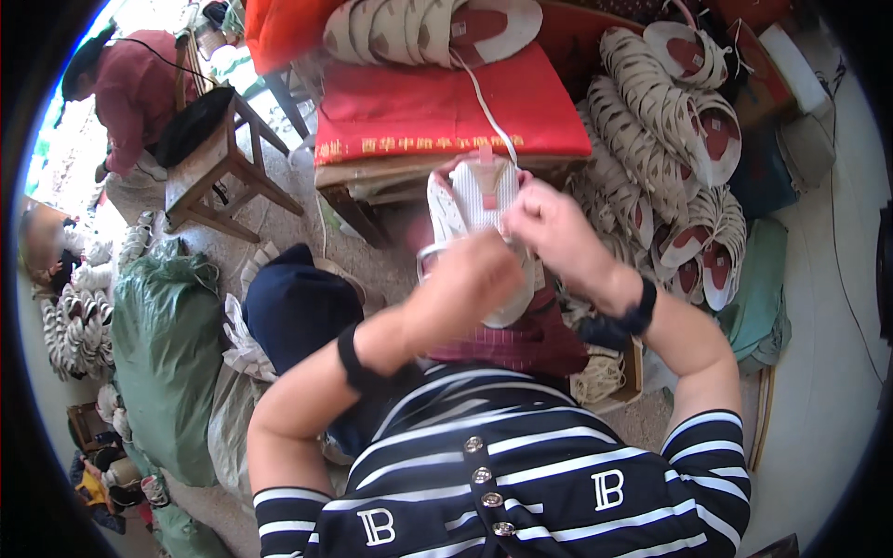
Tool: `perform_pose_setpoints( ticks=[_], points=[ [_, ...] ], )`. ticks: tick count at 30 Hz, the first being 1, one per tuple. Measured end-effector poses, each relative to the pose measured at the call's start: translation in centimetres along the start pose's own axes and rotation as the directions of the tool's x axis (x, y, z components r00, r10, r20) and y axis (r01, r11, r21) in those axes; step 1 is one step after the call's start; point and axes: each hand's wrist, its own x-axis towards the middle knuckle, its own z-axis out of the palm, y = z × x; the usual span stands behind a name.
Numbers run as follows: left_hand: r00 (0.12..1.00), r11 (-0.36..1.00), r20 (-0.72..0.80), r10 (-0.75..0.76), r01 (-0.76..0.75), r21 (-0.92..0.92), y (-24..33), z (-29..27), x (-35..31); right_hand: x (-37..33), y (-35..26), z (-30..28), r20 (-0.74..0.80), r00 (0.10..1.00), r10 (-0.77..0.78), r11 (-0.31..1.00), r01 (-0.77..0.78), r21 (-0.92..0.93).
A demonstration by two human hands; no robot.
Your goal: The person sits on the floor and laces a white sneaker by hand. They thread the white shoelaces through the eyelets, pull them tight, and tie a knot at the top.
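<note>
A white and pink shoe [484, 186] rests in front of my lap, its toe toward me and its tongue pointing away. My left hand [470, 284], blurred by motion, is closed over the front of the shoe. A white shoelace [423, 253] loops out beside its fingers. Above the shoe's right side, my right hand [558, 228] is closed in a pinch; whatever its fingertips grip is hidden. Another stretch of white lace runs from the shoe's collar up across the red-covered table [437, 112]. Both hands hide much of the shoe's middle.
A row of nested white shoes [400, 33] lies on the table. More stacked shoes [651, 130] stand to the right. Left are a wooden stool [219, 158], a green sack [167, 353] and a dark blue cloth [302, 307]. A person in red [139, 93] bends at the far left.
</note>
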Motion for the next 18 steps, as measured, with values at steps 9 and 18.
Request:
perform_pose_setpoints(
  ticks=[9, 18],
  points=[
    [0.893, 0.706, -0.13, -0.432, 0.244, -0.664, 1.0, -3.2, 1.5, 0.4, -2.8, -0.9, 0.124, 0.985, 0.117, 0.876, -0.161, 0.454],
    [0.787, 0.661, -0.286, -0.547, 0.196, -0.724, -2.1, -0.7, 2.7, 1.3, -2.5, 0.0, 0.164, 0.974, 0.155, 0.865, -0.214, 0.455]
  ],
)
